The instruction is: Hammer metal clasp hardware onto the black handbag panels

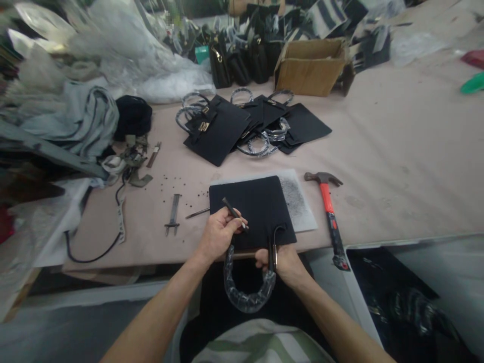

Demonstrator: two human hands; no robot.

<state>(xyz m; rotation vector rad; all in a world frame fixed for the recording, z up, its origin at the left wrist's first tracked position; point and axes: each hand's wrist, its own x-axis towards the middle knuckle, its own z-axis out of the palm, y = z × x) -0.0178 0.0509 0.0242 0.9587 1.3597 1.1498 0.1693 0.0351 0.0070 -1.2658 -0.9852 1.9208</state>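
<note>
A black bag panel (249,201) lies flat at the table's near edge, partly over a white slab (302,201) with a dark speckled patch. A curved bag handle (247,301) in clear plastic wrap hangs from the panel toward my lap. Pinched in my left hand (223,229) is a short dark metal punch, slanted, with its lower end near the panel's surface. My right hand (282,263) is closed around the handle's right end, just below the panel edge; some fingers are hidden. A thin shiny metal piece shows beside that handle end.
A claw hammer (329,212) with a red and black grip lies on the right. Left of the panel are a metal pronged tool (173,214), a thin rod (197,213) and small black bits. Black panels with wrapped handles (230,126) and a cardboard box (310,68) stand farther back.
</note>
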